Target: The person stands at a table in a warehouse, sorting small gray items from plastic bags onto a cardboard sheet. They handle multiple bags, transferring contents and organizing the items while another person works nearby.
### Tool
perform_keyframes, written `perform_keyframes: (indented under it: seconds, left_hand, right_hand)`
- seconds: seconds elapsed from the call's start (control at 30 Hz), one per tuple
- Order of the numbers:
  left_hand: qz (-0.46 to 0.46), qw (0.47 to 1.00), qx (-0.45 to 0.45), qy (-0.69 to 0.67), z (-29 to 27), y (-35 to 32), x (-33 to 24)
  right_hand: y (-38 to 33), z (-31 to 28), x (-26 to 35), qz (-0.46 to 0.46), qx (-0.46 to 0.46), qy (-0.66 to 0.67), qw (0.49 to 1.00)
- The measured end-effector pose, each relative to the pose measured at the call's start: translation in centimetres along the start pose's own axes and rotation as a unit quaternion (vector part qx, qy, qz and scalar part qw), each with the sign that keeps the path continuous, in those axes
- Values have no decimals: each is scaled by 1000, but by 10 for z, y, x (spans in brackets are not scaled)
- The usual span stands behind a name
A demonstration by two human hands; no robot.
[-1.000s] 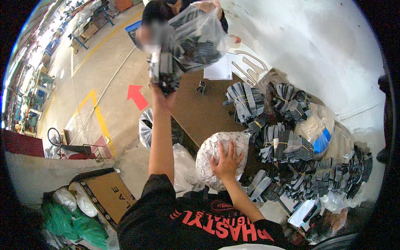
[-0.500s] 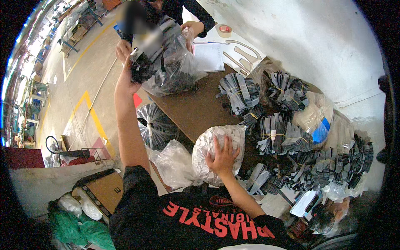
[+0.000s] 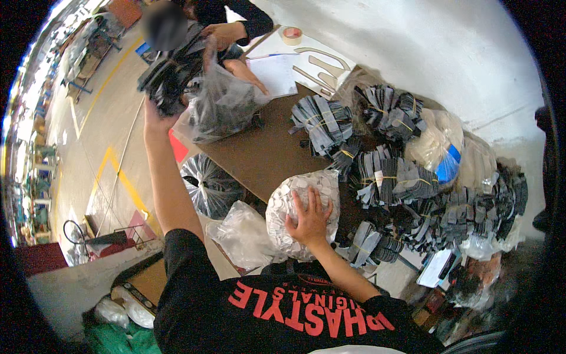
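Tabletop (image 3: 259,156): bare brown stretch between the white-filled bag (image 3: 276,218) and some paper (image 3: 277,74); left edge slants away, open floor (image 3: 109,141) beyond it. Banded grey bundles (image 3: 324,124) crowd the right side. My hands are well apart: left hand (image 3: 159,121) raised out past that edge, clamped on a dark bundle (image 3: 168,85) beside a clear bag (image 3: 227,112) near a co-worker's hand (image 3: 224,35); right hand (image 3: 311,223) spread over the white-filled bag. Dark bundle blackish, blurred; white-filled bag plump, see-through, packed with small pale pieces.
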State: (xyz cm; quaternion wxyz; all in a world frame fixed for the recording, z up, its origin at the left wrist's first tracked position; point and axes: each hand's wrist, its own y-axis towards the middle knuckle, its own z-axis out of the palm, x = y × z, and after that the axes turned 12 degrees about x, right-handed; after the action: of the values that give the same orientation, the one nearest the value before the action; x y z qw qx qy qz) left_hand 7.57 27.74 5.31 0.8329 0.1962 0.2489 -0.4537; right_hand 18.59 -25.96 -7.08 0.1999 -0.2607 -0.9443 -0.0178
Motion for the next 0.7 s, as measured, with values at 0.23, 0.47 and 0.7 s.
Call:
perform_keyframes:
  seconds: [0.23, 0.47, 0.7]
  left_hand:
    - [-63, 987, -78, 122, -20, -56, 30]
    - [-155, 959, -163, 174, -23, -47, 24]
    - [-150, 976, -104, 117, -28, -2, 56]
  right_hand:
    - [-1, 6, -2, 2, -6, 2, 1000]
    - [0, 5, -3, -5, 3, 0, 1000]
    - [0, 2, -1, -8, -3, 1, 1000]
